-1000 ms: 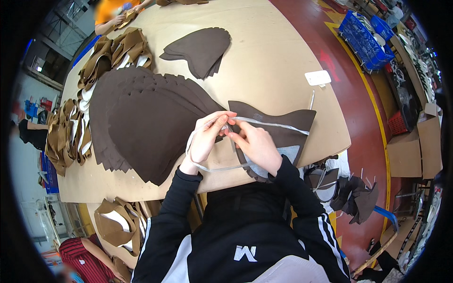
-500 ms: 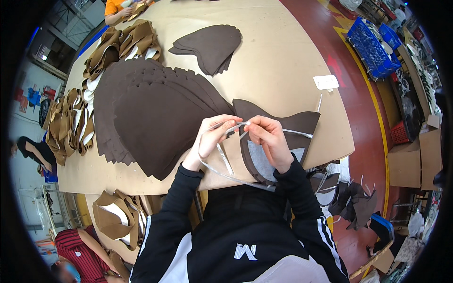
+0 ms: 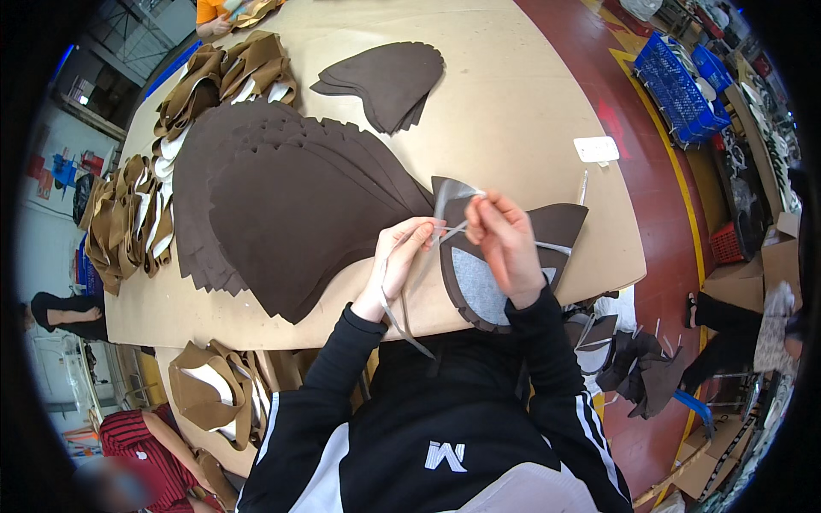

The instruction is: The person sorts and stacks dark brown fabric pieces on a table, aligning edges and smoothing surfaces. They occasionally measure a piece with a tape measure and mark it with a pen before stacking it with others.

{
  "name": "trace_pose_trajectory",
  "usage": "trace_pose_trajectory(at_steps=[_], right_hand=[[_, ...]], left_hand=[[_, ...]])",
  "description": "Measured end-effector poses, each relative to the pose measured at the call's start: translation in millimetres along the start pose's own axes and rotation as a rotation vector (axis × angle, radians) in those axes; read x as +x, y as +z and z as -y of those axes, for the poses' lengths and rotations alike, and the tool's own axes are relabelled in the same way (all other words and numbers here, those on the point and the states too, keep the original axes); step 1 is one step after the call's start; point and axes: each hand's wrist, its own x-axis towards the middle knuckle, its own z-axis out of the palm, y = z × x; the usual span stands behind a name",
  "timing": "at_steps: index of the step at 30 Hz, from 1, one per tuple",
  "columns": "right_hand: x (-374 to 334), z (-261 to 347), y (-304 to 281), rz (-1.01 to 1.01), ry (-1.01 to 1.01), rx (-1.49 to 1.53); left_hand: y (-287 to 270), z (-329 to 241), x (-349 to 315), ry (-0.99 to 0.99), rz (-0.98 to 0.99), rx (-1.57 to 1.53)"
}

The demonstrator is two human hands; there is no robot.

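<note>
My left hand (image 3: 402, 261) and my right hand (image 3: 505, 239) are raised close together over the near table edge. Both pinch a thin grey strip (image 3: 445, 209), a translucent band that loops up between them and trails down past my left wrist. Under my right hand lies a dark brown shaped piece (image 3: 547, 235) with a grey lining patch showing. To the left, a fanned stack of dark brown cut pieces (image 3: 282, 205) spreads across the tan table (image 3: 522, 103).
A smaller pile of brown pieces (image 3: 389, 81) lies farther back. Tan folded pieces (image 3: 137, 214) line the left edge and a lower shelf. A white tag (image 3: 596, 150) sits right. Blue crates (image 3: 684, 85) stand on the red floor. Other people are at far left and top.
My hands have lifted slightly and moved apart, pulling the grey strip up off the brown piece. The view has tilted down a little.
</note>
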Motion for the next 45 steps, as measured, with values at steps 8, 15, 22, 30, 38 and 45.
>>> trace_pose_trajectory(at_steps=[8, 15, 22, 30, 38, 45], right_hand=[[-22.6, 30.1, -23.0, -0.223, -0.229, -0.386], [-32.2, 10.4, -35.5, -0.481, -0.334, -0.495], [-30.2, 5.3, -34.3, -0.611, -0.456, -0.465], [-65.6, -5.4, -52.2, -0.869, -0.550, -1.234], [-84.3, -5.9, -54.3, -1.024, -0.475, -0.750], [-95.0, 6.4, -51.3, -0.942, -0.518, -0.132]], left_hand=[[12.1, 8.2, -17.1, -0.104, -0.176, -0.224], [15.6, 17.8, -20.9, -0.206, -0.233, -0.483], [19.2, 18.2, -24.1, -0.213, -0.265, -0.557], [10.8, 22.0, -26.4, -0.273, -0.153, -0.569], [40.0, 6.6, -32.2, -0.328, -0.271, -0.632], [27.8, 36.2, -42.8, -0.304, -0.288, -0.852]])
